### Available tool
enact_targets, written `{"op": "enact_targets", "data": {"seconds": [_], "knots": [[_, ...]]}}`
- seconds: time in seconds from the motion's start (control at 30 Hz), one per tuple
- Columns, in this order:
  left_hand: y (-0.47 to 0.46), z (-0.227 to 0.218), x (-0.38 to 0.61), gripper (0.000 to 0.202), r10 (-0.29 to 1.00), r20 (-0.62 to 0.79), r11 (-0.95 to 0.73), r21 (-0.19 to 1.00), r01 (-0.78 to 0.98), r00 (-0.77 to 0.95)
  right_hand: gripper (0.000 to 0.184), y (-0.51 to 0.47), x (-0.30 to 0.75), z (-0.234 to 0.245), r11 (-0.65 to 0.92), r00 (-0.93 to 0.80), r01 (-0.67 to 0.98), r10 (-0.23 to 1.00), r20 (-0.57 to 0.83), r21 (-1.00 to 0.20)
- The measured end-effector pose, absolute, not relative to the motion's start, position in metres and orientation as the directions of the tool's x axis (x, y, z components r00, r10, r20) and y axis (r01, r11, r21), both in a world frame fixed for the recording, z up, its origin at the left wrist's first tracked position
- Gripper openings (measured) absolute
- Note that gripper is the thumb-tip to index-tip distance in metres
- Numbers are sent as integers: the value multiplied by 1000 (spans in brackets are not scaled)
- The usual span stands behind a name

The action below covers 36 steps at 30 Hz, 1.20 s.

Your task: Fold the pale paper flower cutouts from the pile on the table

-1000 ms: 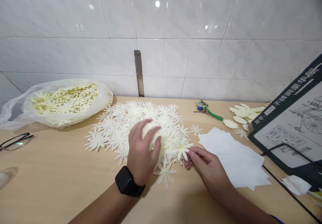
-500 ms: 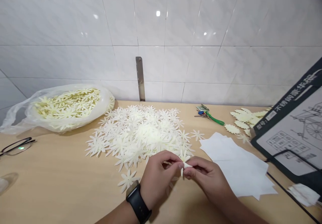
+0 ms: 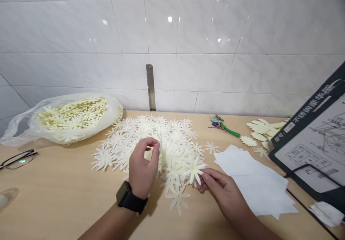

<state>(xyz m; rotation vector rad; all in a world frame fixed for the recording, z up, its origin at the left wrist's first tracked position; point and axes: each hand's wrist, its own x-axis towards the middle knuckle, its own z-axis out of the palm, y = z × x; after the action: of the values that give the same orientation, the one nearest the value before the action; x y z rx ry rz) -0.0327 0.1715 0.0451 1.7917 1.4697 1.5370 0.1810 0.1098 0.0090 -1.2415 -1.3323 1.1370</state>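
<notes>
A pile of pale cream flower-shaped cutouts (image 3: 151, 143) lies spread on the wooden table (image 3: 59, 189). My left hand (image 3: 142, 168), with a black watch on the wrist, is over the pile, thumb and forefinger pinched on one cutout. At the pile's near right edge my right hand (image 3: 218, 186) pinches the petals of a flower cutout (image 3: 194, 169). One loose flower cutout (image 3: 178, 198) lies on the table between my hands.
A clear plastic bag of yellowish cutouts (image 3: 67, 116) sits at the back left. Glasses (image 3: 16, 159) lie at the left edge. White paper sheets (image 3: 253, 179), keys with a green strap (image 3: 223, 125), leaf-shaped cutouts (image 3: 260, 128) and a dark printed box (image 3: 315, 139) are at the right.
Half a second ago both hands met over one cutout near the table's front. My left hand has since gone back up onto the pile; my right hand keeps a flower.
</notes>
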Motion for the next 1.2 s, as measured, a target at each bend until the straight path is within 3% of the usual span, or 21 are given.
{"op": "enact_targets", "data": {"seconds": [0.1,0.2,0.33,0.47,0.57,0.87,1.2], "knots": [[172,43,-34,14,765,636,-541,549,637,102,35,110,180,9,10,5,91,1000,10,-996],[157,38,-20,19,758,601,-604,497,623,255,35,111,179,10,-10,20,105,1000,-8,-994],[132,37,2,16,793,508,-608,620,496,337,35,112,178,13,-3,12,118,1000,-2,-993],[126,39,10,17,871,300,-438,834,336,390,31,110,177,15,23,-20,102,1000,21,-994],[130,39,10,14,905,208,-310,920,239,371,31,108,178,16,42,-45,90,998,38,-995],[138,41,8,13,973,22,-29,999,27,232,33,108,176,15,28,-55,26,998,26,-999],[156,44,-5,24,991,-92,116,956,-268,99,36,110,180,17,41,22,86,999,43,-995]]}}
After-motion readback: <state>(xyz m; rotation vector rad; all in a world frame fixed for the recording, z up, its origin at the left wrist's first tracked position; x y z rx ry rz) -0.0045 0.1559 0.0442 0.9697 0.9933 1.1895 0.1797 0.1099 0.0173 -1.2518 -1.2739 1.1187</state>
